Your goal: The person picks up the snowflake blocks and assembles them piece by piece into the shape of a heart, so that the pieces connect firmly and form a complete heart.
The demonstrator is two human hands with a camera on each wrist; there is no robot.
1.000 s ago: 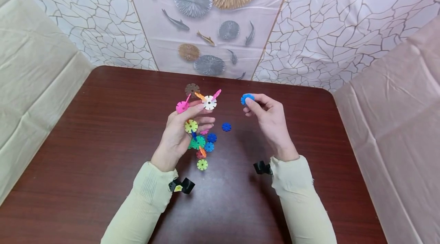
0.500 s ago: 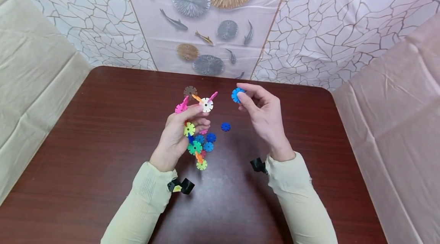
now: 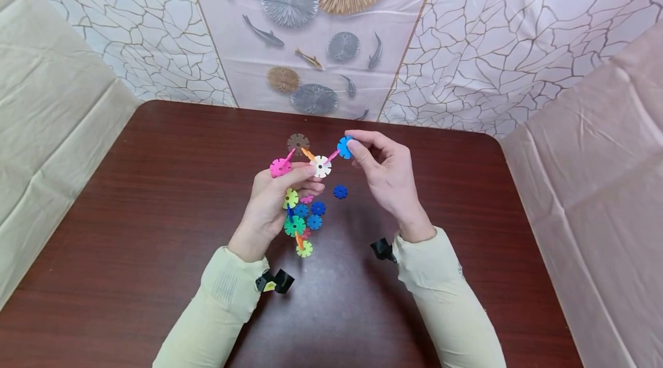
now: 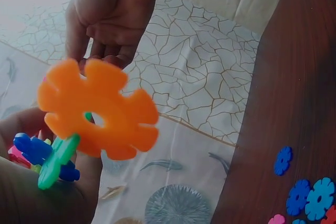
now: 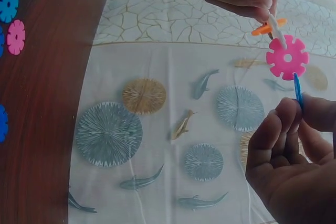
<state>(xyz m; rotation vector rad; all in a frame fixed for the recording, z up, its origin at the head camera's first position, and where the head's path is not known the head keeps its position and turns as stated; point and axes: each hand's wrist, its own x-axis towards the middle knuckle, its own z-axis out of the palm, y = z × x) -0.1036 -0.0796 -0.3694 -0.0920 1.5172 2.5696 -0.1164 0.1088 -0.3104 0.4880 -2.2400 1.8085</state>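
My left hand (image 3: 266, 204) holds a chain of notched interlocking plastic discs, pinching its white disc (image 3: 322, 167) between thumb and fingers. Pink (image 3: 281, 167), brown (image 3: 297, 143), yellow (image 3: 292, 198) and green (image 3: 294, 226) discs also belong to the chain. An orange disc (image 4: 115, 108) fills much of the left wrist view. My right hand (image 3: 391, 181) pinches a blue disc (image 3: 344, 147) by its edge. In the right wrist view, that blue disc (image 5: 297, 90) meets the rim of a pink disc (image 5: 287, 57), which is slotted into the white one.
Below the hands, loose discs lie on the dark wooden table (image 3: 155, 212): a dark blue one (image 3: 340, 192), another blue one (image 3: 318, 208), a light blue one (image 3: 314, 222) and a yellow-green one (image 3: 304, 249), among several. A patterned sheet (image 3: 321, 34) hangs behind the table.
My right hand has moved left with the blue disc, bringing it from apart to touching the pink disc. The chain in my left hand has shifted and turned slightly.
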